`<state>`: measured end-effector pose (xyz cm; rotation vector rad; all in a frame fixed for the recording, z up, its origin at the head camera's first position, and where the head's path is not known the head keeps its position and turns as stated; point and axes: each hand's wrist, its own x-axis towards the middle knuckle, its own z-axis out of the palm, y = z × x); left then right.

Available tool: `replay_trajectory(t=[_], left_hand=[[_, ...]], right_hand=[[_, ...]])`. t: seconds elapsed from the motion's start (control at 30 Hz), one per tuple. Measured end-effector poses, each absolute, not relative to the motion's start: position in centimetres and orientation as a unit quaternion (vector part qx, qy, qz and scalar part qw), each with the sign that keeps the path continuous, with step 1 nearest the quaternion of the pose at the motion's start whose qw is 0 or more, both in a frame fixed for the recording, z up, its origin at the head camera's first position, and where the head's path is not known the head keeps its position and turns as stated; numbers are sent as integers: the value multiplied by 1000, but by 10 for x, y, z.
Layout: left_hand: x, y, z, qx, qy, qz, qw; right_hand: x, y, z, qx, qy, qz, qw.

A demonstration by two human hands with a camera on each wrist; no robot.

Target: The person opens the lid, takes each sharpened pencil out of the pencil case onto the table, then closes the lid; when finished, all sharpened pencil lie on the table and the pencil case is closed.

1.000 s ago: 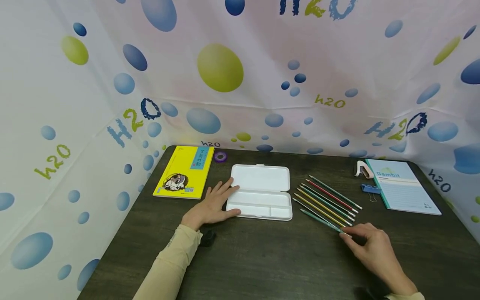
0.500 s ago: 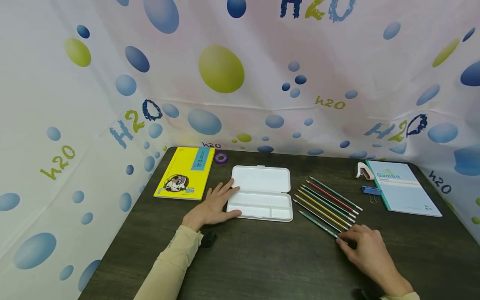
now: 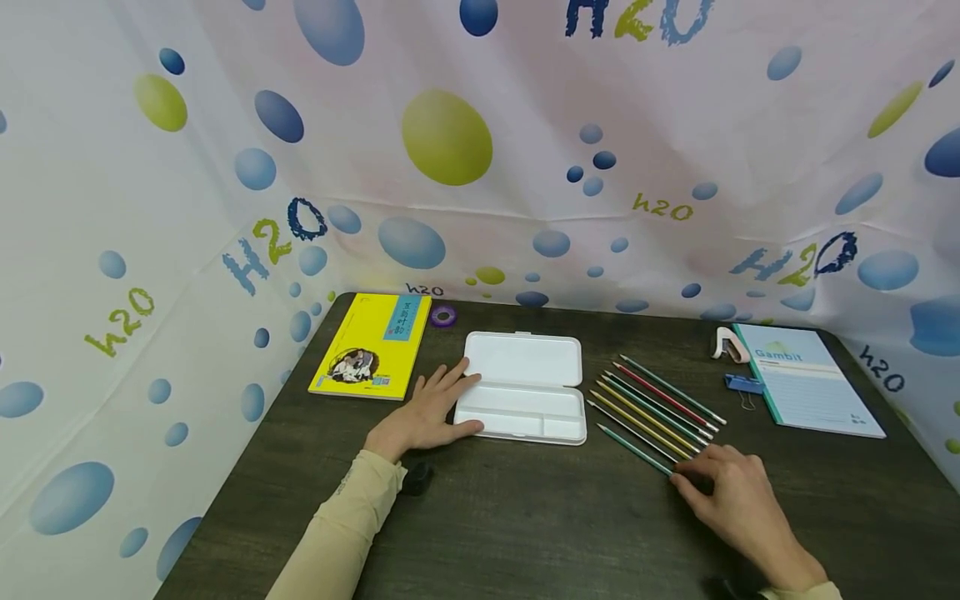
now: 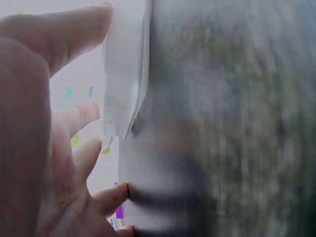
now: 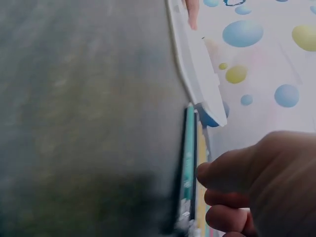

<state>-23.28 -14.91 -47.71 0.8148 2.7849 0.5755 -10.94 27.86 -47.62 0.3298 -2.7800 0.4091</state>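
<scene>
A white pencil box lies open in the middle of the table. My left hand rests at its left side, fingers spread, with thumb and fingertips touching its edge. To the right of the box, several pencils lie slanted side by side. The nearest is a green pencil, set a little apart. My right hand is over its rear end with thumb and fingers bent. In the right wrist view the green pencil lies on the table, with the thumb just above it and no pencil between the fingers.
A yellow book and a purple roll of tape lie at the back left. At the right are a notepad, a blue binder clip and a small white-and-pink tool. A patterned curtain hangs behind the table.
My right hand has drawn the green pencil's rear end toward me and slightly left, from against its neighbour to a line alongside it. My left hand has stayed at the box.
</scene>
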Motion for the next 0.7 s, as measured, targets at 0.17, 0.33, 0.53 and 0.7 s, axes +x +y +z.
replay_trajectory(t=[0.17,0.33,0.53,0.7], left_hand=[[-233,-149,-477,277,936,197,90],[-233,-149,-478,278,936,193,92],[-234,-148,-478,274,938,189,99],[-234,-149,-479,271,939,188,97]], right_hand=[[-123,274,-469,151,-954,172,193],[-147,264,-464,191,-944,208,173],[-181,248,-460,217,-934,259,116],[-213,232,-457,199,-929,305,68]])
